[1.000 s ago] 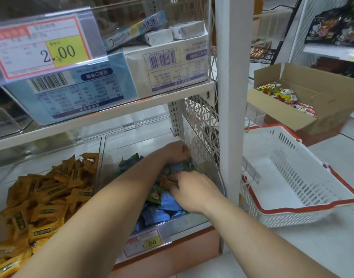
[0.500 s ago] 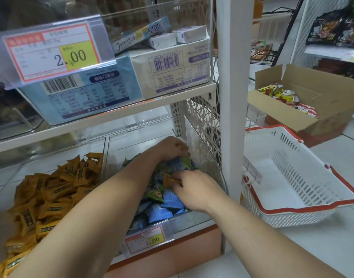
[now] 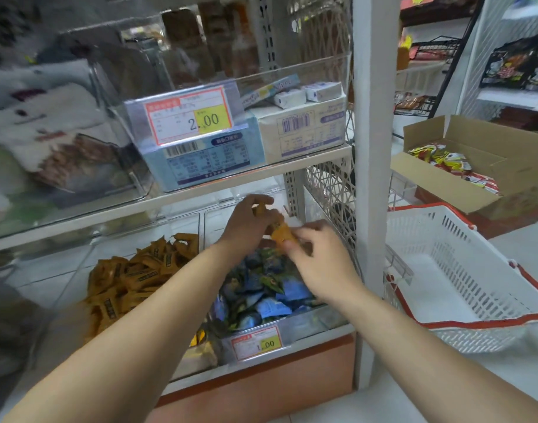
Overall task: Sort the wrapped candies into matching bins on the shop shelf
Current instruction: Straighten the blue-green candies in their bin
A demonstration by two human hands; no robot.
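Item: orange candy (image 3: 281, 234), pinched in the fingertips of the right hand (image 3: 319, 261), above the blue-and-green candies (image 3: 261, 288) in the right bin (image 3: 316, 323).
Left hand (image 3: 246, 227): at 10 o'clock of the right hand, touching the same candy, fingers curled round more orange wrappers.
Orange candy pile (image 3: 133, 276): neighbouring bin, at 9 o'clock of the blue-and-green lot.
Price tag (image 3: 257, 343): on the right bin's front, reads 1.00.
White basket (image 3: 475, 323): floor, 3 o'clock of the hands.
Cardboard box (image 3: 505, 166): 1 o'clock, holding packets.
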